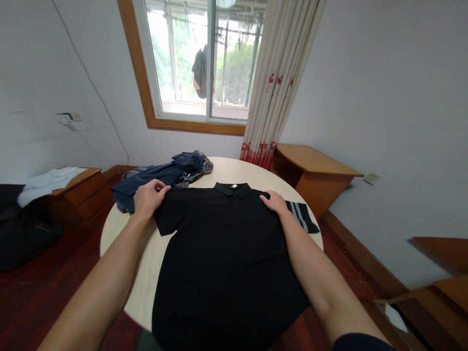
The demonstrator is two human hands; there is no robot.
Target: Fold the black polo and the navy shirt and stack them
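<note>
A black short-sleeved polo shirt lies spread over the round table, collar at the far side and lower part hanging past the near edge. My left hand is closed, pinching the top of its left-hand sleeve between thumb and fingers. At the opposite shoulder, my right hand grips the cloth, its fingers partly hidden. Beyond my right wrist lies a folded dark garment with grey stripes, partly covered by the hand and forearm.
A heap of navy and grey clothes sits at the table's far left. A wooden desk stands at the back right, beside a curtain. To the left are a low wooden cabinet and a black bag.
</note>
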